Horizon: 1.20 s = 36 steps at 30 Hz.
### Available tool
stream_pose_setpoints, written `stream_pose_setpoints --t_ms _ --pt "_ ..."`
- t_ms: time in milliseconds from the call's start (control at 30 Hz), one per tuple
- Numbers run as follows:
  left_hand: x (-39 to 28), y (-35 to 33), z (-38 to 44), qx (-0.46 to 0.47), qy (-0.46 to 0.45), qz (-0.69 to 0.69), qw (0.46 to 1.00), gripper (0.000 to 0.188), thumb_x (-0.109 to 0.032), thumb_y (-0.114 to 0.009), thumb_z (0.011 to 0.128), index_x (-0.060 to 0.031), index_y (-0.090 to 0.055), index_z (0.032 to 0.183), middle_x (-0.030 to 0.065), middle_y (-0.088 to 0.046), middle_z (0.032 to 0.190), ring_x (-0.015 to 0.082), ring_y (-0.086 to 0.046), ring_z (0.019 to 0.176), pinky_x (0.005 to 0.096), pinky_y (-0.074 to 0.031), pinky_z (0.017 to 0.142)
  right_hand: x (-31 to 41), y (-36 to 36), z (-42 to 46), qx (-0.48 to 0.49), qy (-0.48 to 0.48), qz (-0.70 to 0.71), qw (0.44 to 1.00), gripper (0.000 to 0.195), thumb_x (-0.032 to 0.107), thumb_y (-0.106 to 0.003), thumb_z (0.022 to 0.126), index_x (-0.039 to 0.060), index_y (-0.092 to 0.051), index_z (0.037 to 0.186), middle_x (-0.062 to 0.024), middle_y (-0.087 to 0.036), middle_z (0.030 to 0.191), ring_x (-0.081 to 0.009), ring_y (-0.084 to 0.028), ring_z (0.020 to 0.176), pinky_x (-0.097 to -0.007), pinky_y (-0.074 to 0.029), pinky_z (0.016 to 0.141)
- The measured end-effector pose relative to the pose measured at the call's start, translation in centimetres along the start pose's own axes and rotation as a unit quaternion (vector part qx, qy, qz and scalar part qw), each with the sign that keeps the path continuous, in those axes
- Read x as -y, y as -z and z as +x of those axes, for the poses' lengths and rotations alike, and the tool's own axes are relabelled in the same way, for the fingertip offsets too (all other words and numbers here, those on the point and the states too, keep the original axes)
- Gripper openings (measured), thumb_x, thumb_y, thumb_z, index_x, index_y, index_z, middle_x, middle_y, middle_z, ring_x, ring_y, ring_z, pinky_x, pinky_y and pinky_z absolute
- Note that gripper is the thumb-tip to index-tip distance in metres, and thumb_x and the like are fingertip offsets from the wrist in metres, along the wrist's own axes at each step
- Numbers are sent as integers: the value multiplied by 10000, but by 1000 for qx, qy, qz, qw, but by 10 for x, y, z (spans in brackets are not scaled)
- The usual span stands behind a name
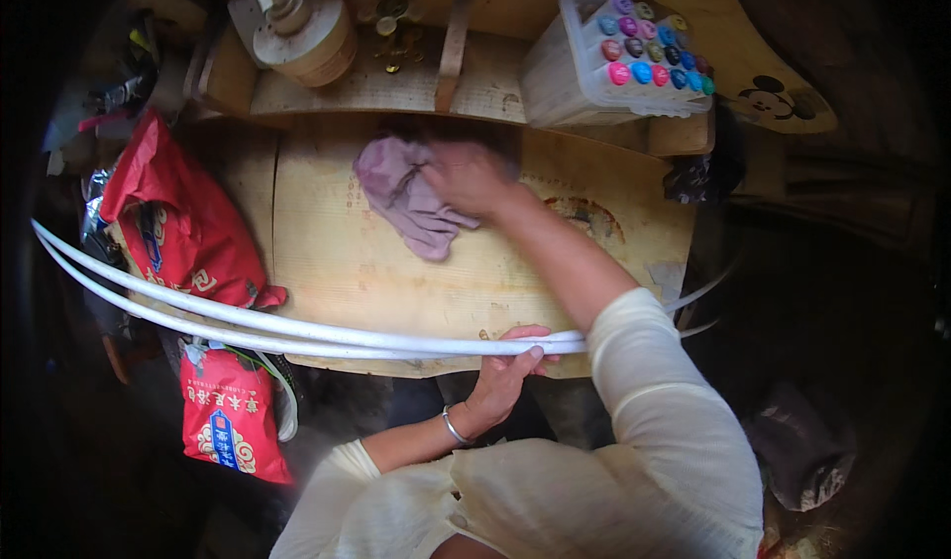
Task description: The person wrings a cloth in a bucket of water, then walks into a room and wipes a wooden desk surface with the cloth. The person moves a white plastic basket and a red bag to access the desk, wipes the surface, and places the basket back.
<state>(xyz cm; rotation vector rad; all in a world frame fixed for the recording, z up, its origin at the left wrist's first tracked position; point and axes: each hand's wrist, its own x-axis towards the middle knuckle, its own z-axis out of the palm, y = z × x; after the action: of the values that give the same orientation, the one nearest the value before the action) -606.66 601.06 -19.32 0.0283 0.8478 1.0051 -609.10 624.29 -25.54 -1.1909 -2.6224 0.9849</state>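
My left hand (505,380), with a bracelet at the wrist, is closed around two long, thin white rods (334,336) at the near edge of the wooden desk (416,291). The rods run far out to the left and pass under my right forearm on the right. Over the desk's far part, my right hand (472,180) is blurred and touches the right side of a crumpled mauve cloth (409,195). Its fingers are partly hidden, so whether they grip the cloth cannot be told.
Behind the desktop, a wooden shelf (356,91) carries a pump bottle (304,42) and a clear plastic box of capped markers (579,76). A red bag (186,224) lies at the left; another red bag (230,418) hangs below the rods.
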Motion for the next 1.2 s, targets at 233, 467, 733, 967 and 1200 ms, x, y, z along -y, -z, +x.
stream_pose_setpoints --t_ms 233,467,733,967,1200 --pt "16 2 2 3 -37 -30 999 249 -77 -551 859 -39 -522 1104 16 -574 918 66 -535 837 193 -440 690 -56 65 -63 5 -123 -165 979 347 243 -433 847 16 -562 1075 -206 -592 988 -317 -578 875 -387 -453 782" --pt "21 2 5 20 -122 -10 992 254 -73 -577 846 -24 -518 1088 8 -565 880 59 -497 786 203 -432 678 -90 -35 30 60 -7 70 996 299 209 -526 861 3 -582 1070 -199 -595 1006 -295 -564 952 -362 -419 857" --pt "20 7 9 22 -111 45 993 263 -131 -591 846 -38 -519 1082 32 -572 879 85 -503 782 232 -440 650 57 -57 109 32 158 118 980 314 226 -458 870 53 -539 1120 -231 -560 1063 -354 -548 954 -387 -426 856" --pt "32 8 15 17 -140 14 990 285 -140 -598 824 -31 -526 1078 74 -582 938 139 -541 858 273 -450 764 -23 6 10 -89 23 -90 992 409 181 -508 807 39 -495 1191 -210 -596 1034 -340 -585 950 -365 -460 818" --pt "29 11 14 40 -104 43 993 286 -148 -606 819 -30 -529 1068 78 -574 967 143 -534 900 271 -435 788 77 -53 127 53 47 -51 996 419 160 -488 780 32 -494 1179 -212 -578 1066 -350 -565 974 -376 -460 816"
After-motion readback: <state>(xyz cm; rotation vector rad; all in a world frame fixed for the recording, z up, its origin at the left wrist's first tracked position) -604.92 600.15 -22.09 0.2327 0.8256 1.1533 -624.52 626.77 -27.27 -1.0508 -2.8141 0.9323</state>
